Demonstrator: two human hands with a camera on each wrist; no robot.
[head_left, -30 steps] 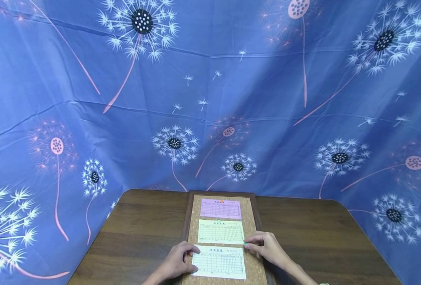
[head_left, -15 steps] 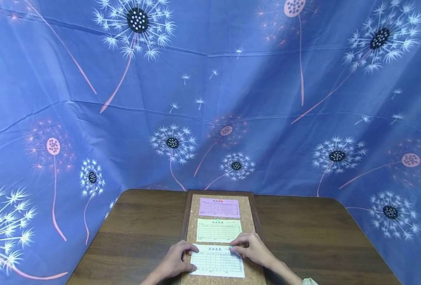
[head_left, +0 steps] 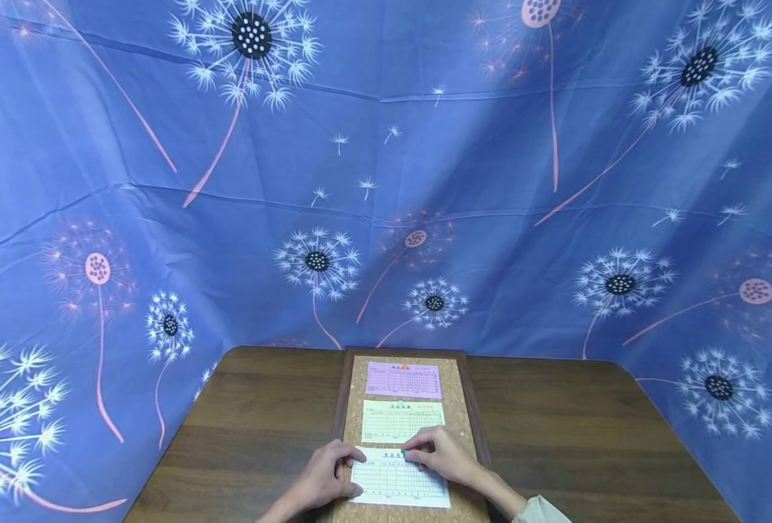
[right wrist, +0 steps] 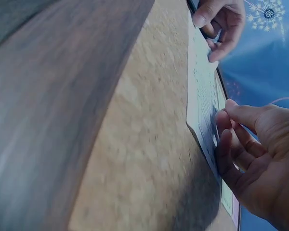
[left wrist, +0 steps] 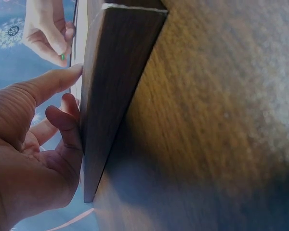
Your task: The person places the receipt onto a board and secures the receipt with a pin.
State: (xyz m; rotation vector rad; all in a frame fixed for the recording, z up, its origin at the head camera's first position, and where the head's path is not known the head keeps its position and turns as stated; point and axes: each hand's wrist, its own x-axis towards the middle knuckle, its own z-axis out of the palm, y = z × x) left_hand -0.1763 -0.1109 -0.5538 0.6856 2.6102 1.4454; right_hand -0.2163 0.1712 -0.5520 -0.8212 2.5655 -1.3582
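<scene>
A white printed form lies on the framed cork board. At its left edge my left hand presses it down, index fingertip near the top corner and thumb near the bottom one. My right hand pinches a small green push pin between thumb and index finger, over the form's top heading. In the left wrist view, a green tip of the pin shows at those fingertips. The right wrist view has the form with its near corner slightly raised off the cork.
Farther up the board are a green form with a teal pin and a purple form with an orange pin. A dark wooden frame edges the board on the brown table. Blue dandelion-patterned cloth hangs behind.
My right hand has moved left with the green push pin, from the board's right side to the white form's top middle. The left hand stays on the form's left edge.
</scene>
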